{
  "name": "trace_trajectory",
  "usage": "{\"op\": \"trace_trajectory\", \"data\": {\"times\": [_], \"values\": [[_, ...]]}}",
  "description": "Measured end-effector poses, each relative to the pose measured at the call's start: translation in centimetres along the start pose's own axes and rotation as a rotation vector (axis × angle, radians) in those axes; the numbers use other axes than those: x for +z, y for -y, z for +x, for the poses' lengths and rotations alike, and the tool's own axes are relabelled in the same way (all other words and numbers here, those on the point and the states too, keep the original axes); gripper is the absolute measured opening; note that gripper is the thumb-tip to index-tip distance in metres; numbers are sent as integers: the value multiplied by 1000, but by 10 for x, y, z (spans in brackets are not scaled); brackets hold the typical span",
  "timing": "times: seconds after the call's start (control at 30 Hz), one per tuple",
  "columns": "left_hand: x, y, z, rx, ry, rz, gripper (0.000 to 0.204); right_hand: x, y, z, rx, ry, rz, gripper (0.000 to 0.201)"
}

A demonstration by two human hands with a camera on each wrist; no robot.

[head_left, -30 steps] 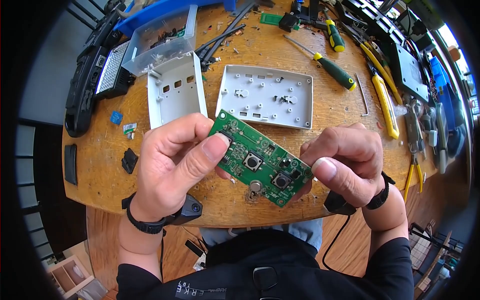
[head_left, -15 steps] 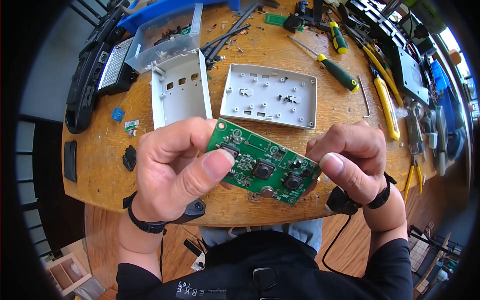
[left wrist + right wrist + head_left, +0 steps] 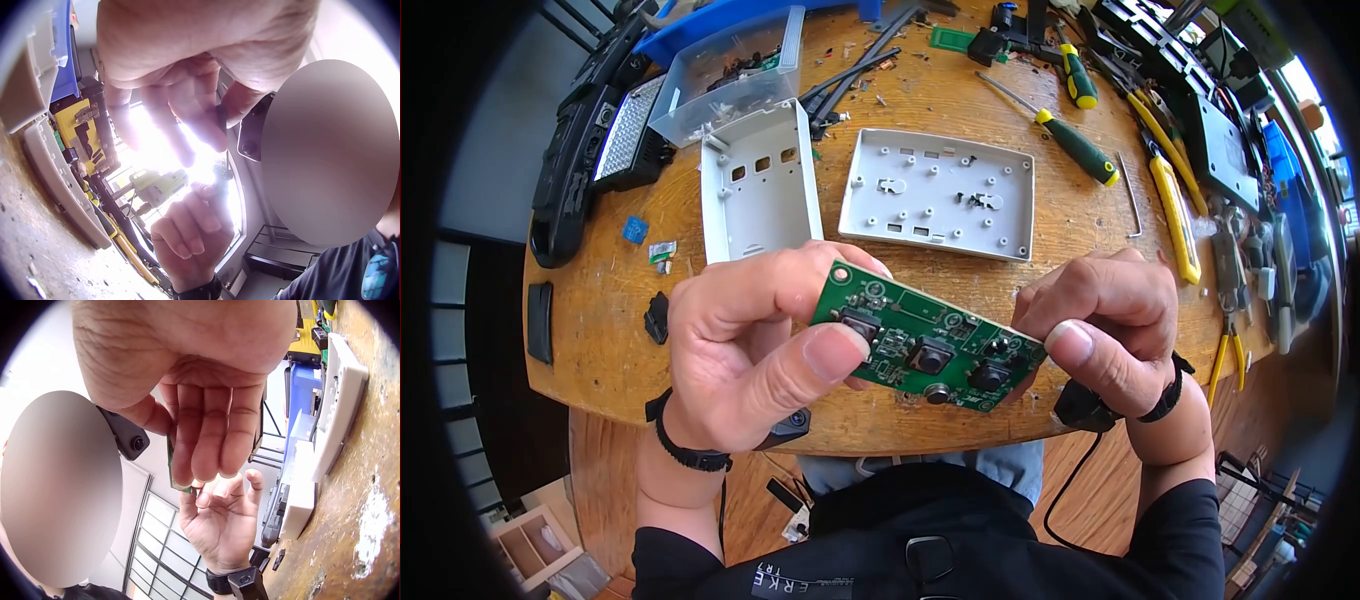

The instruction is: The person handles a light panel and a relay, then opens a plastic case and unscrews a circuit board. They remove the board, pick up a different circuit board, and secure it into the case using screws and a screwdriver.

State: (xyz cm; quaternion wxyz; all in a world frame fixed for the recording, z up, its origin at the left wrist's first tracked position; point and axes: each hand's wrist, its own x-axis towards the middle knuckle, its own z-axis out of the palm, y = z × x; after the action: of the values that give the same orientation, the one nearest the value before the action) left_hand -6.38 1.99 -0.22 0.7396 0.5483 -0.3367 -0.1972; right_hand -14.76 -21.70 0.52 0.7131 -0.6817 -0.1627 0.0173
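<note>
A green circuit board [image 3: 910, 345] with black push buttons and a small round metal part is held up above the table's front part. My left hand [image 3: 765, 345] pinches its left end, thumb on the face beside a button and fingers behind. At the other end my right hand [image 3: 1105, 325] grips the right edge between thumb and curled fingers. In the right wrist view the board [image 3: 170, 464] shows edge-on beside the fingers. Behind the board lie two pale grey plastic case halves: one shallow with posts [image 3: 920, 215], the other deeper with square holes [image 3: 745, 205].
Green-and-yellow screwdrivers [image 3: 1080, 150], a hex key [image 3: 1131, 200] and a yellow utility knife [image 3: 1175, 220] lie to the right. At the back left stands a clear plastic bin [image 3: 700, 105] with small parts. Scraps litter the wooden table [image 3: 600, 340].
The board has shifted right and its face has tilted more away from the head camera. Both hands keep their hold on it, and the case halves appear slightly shifted in view.
</note>
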Motion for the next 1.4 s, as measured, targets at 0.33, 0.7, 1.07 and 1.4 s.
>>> {"op": "trace_trajectory", "data": {"times": [0.33, 0.7, 1.07, 1.4], "values": [[4, -9, 0, -129, -53, 98, 24, -1, 0, 1, -26, 7, -24, 22], [4, -9, 1, -219, -47, 116, 21, 4, -3, 0, -33, -52, 9, 27], [7, -5, 2, -162, -9, 124, 28, -3, -1, 0, 60, -51, 3, 23], [7, -6, 2, -178, -14, 120, 28, -3, -4, -2, 53, -58, 35, 26]]}}
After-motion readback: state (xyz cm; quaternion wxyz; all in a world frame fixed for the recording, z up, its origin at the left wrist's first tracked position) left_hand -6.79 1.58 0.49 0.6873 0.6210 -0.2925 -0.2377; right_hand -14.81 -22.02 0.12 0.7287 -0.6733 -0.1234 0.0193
